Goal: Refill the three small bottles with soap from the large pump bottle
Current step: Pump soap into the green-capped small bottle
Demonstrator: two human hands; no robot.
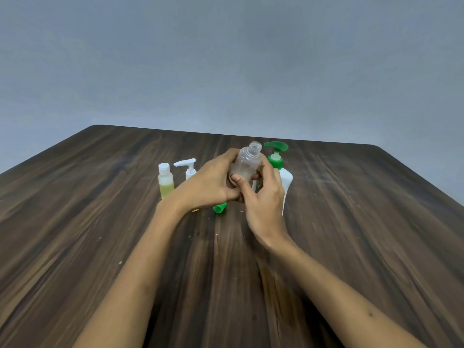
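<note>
Both hands hold a small clear bottle [247,162] above the table, tilted to the right, its threaded neck uncapped. My left hand [211,184] grips its lower body with the thumb across the front. My right hand [266,197] curls round its base from the right. Just behind stands the large white pump bottle [286,180] with a green pump head. A green cap [220,207] lies on the table under my left hand. To the left stand a small bottle with yellow liquid and a white cap [165,180] and a small white pump bottle [189,169], partly hidden by my left hand.
All of this sits on a dark wood-grain table [100,222] whose far edge runs along a plain grey wall. Small pale specks dot the tabletop near the middle.
</note>
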